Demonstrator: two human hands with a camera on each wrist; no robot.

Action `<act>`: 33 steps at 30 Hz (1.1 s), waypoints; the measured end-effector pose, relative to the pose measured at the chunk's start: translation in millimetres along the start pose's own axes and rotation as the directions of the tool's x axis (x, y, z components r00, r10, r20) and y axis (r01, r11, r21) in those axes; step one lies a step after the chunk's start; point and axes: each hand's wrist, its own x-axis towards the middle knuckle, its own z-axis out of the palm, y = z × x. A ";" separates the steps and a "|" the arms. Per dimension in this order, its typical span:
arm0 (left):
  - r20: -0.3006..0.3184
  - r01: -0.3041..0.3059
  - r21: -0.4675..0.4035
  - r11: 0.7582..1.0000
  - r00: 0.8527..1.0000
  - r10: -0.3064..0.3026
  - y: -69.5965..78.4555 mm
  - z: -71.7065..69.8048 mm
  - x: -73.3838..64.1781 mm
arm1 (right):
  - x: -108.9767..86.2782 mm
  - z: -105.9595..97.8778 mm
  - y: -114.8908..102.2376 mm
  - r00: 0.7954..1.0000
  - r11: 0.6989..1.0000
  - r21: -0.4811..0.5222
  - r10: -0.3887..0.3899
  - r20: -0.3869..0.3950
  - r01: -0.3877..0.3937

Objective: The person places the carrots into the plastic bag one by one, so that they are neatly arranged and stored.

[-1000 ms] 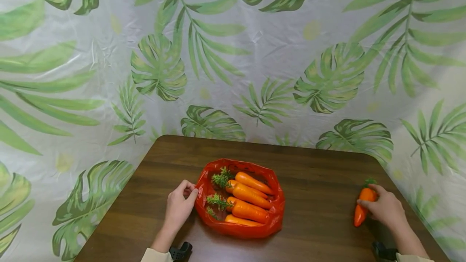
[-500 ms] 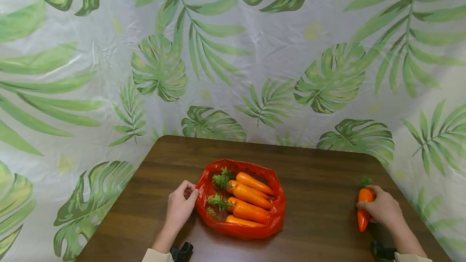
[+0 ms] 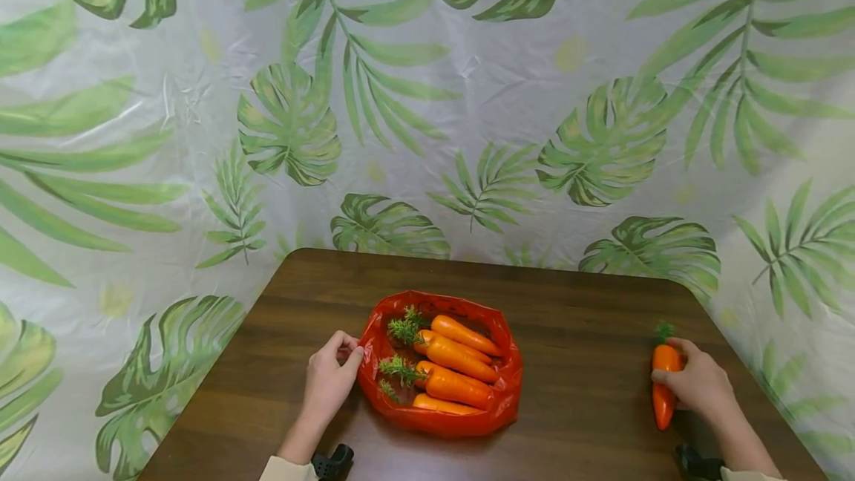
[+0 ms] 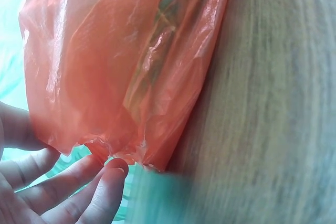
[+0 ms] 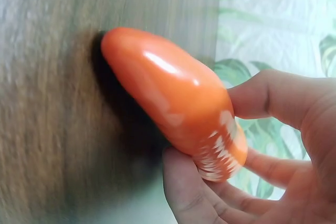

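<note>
A red plastic bag (image 3: 510,384) stands with its mouth spread wide on the table, and several orange carrots (image 3: 457,383) with green tops lie inside it. At the bag's left rim, my left hand (image 3: 329,375) pinches the plastic between thumb and fingers. The left wrist view shows the thin bag wall (image 4: 105,77) close up, with the fingertips at its crumpled edge. Far to the right, my right hand (image 3: 701,384) grips a single carrot (image 3: 666,362) between thumb and fingers. Its tip (image 5: 126,45) points toward the table in the right wrist view, and the green top points away from me.
The dark wooden table (image 3: 574,362) has rounded far corners. Behind it hangs a pale curtain (image 3: 501,95) printed with green leaves. Bare tabletop lies between the bag and the right hand. Both wrists wear black devices (image 3: 332,461).
My right hand has turned the carrot, so its tip has swung round nearer to me and its green top has shifted left. The left hand and the bag stay put.
</note>
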 end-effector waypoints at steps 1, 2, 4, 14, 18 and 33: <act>-0.002 -0.001 -0.002 1.000 1.000 0.001 -0.4 0.2 -0.3 | -0.4 0.6 -0.6 1.000 1.000 -0.009 -0.004 -0.001 0.004; -0.003 -0.002 -0.004 1.000 1.000 0.002 -0.5 0.5 -0.7 | -0.8 1.2 -1.4 1.000 1.000 -0.017 -0.007 -0.001 0.007; -0.007 -0.005 -0.001 1.000 1.000 0.005 -1.0 0.8 -1.1 | -1.0 2.1 -3.1 1.000 1.000 -0.019 -0.011 0.008 0.011; 0.005 0.004 0.012 1.000 1.000 -0.004 -0.5 -1.0 -0.1 | -1.4 2.2 -9.6 1.000 1.000 -0.016 -0.011 0.017 0.011; 0.008 0.009 0.008 1.000 1.000 -0.009 -0.7 -1.3 1.4 | -2.4 2.7 -10.1 1.000 1.000 0.000 -0.025 0.000 0.025; 0.021 0.025 -0.012 1.000 0.999 -0.025 -1.0 -1.0 0.8 | -3.3 10.5 -23.4 0.983 0.985 -0.094 -0.153 -0.103 0.144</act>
